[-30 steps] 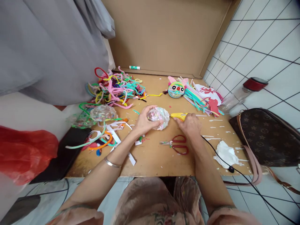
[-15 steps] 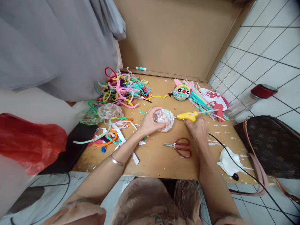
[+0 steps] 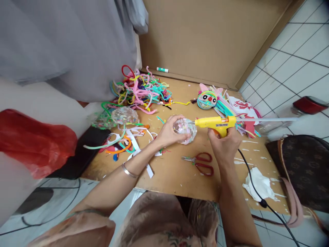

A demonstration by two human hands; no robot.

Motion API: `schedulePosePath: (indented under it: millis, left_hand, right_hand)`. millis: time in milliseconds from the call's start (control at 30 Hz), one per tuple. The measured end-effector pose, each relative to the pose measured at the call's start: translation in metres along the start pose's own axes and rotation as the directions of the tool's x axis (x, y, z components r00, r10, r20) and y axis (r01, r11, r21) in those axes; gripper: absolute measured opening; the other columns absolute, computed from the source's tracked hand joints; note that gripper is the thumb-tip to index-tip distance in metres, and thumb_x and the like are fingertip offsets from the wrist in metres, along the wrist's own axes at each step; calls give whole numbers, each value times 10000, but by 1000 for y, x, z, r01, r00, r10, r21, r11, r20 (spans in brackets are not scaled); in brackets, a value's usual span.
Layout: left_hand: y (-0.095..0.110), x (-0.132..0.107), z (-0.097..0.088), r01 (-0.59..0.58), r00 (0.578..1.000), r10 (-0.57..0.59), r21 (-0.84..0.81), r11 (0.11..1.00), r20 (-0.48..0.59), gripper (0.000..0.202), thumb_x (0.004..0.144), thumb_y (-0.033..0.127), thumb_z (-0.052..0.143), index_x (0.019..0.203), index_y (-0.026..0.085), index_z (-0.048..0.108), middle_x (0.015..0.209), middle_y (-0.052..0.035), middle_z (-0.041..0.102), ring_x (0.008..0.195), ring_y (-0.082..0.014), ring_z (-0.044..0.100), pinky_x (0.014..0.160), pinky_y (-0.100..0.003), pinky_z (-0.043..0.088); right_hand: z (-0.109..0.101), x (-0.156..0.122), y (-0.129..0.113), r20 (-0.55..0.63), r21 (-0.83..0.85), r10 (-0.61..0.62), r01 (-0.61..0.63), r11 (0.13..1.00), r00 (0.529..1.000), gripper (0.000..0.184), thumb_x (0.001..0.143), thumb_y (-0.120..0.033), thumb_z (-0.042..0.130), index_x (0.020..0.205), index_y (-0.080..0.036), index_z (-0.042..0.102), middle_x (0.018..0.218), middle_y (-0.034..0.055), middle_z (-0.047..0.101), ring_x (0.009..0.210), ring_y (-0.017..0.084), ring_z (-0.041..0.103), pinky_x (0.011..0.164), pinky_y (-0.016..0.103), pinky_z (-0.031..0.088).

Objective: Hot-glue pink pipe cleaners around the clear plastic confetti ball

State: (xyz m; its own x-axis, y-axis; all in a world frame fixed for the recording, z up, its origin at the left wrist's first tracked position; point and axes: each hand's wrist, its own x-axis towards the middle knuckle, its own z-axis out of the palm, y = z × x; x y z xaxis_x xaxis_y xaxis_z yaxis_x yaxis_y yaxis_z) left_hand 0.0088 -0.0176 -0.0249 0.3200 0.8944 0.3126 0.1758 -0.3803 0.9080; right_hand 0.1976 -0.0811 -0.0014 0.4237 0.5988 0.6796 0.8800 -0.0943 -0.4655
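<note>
The yellow glue gun (image 3: 210, 122) has come up from the table (image 3: 169, 178) since the earlier frames: its nozzle, which pointed at the side of the clear, bumpy ball (image 3: 191, 132), now overlaps the ball's upper part. Whether the tip touches the surface cannot be told. The right hand (image 3: 225, 144) has risen with it, its grip closed around the gun's handle, while a translucent glue stick (image 3: 267, 119) juts from the back of the gun toward the right edge.

The left hand (image 3: 171, 132) holds the ball near the middle of the table, the grip curled around its left side, with fingers over the top and the thumb along the near side. The ball is speckled with pale colours.

Red-handled scissors (image 3: 193, 160) lie between the two forearms, toward the near edge, blades to the left. A crumpled white tissue (image 3: 258, 185) rests near the near right corner, the gun's black cable (image 3: 248, 163) crossing it. Toward the far right corner lies a striped figure (image 3: 207, 100) with round eyes and a red nose. A tangled heap of fuzzy stems (image 3: 138, 91) fills the far left corner, and a second clear, bumpy piece (image 3: 125, 115) sits just on its near side, by the left edge.
</note>
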Motion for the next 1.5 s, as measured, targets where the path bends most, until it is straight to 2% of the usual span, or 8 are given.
schedulePosePath:
  millis: [167, 333, 567, 767, 900, 1167, 1500]
  left_hand:
    - [2, -1, 0, 2, 1000, -2, 15, 1000, 10, 663, 570, 330, 798, 1171, 164, 573, 1206, -90, 587, 1118, -248, 584, 986, -374, 472]
    - [4, -1, 0, -11, 1000, 10, 30, 999, 11, 648, 569, 318, 802, 1158, 175, 573, 1196, -82, 592, 1124, -248, 579, 994, -373, 464]
    - [6, -2, 0, -19, 1000, 19, 33, 999, 11, 655, 576, 336, 804, 1167, 162, 582, 1207, -88, 590, 1140, -256, 577, 1007, -377, 461]
    - [6, -2, 0, -19, 1000, 19, 37, 999, 15, 638, 577, 321, 808, 1158, 186, 580, 1225, -86, 585, 1148, -257, 571, 1009, -383, 457]
    - [6, -2, 0, -20, 1000, 20, 33, 999, 20, 643, 575, 303, 806, 1163, 174, 578, 1233, -92, 584, 1150, -256, 572, 1011, -383, 457]
    - [6, -2, 0, -13, 1000, 13, 31, 999, 25, 645, 573, 312, 803, 1157, 158, 579, 1246, -106, 577, 1154, -264, 568, 1017, -398, 452]
    - [5, -2, 1, -19, 999, 18, 23, 1000, 33, 650, 563, 323, 810, 1160, 183, 593, 1231, -89, 592, 1120, -256, 587, 990, -388, 472]
  right_hand:
    - [1, -3, 2, -24, -33, -81, 80, 996, 996, 188, 725, -370, 569, 813, -203, 567, 663, 24, 572, 652, 215, 578, 662, 335, 458]
    - [3, -4, 4, -18, -71, -95, 93, 993, 995, 200, 747, -381, 558, 838, -203, 559, 674, 23, 572, 645, 216, 568, 638, 329, 446]
    - [1, -6, 0, 88, -138, -44, 56, 989, 995, 221, 794, -394, 502, 872, -196, 560, 775, 70, 615, 747, 232, 597, 698, 335, 462]
    - [0, -5, -2, 122, -113, -18, 32, 993, 992, 260, 795, -397, 484, 914, -182, 569, 821, 94, 620, 785, 243, 607, 732, 346, 466]
    - [-1, -3, -3, 129, -108, 3, 11, 994, 992, 297, 781, -418, 477, 919, -171, 566, 812, 104, 625, 787, 254, 614, 733, 352, 465]
    - [-2, -3, -2, 122, -120, 1, 13, 993, 993, 226, 757, -409, 502, 842, -202, 536, 731, 66, 604, 711, 244, 587, 697, 355, 459]
    - [-1, -3, -2, 128, -117, 1, 14, 993, 992, 187, 772, -375, 509, 856, -211, 538, 773, 68, 607, 766, 248, 592, 720, 359, 462]
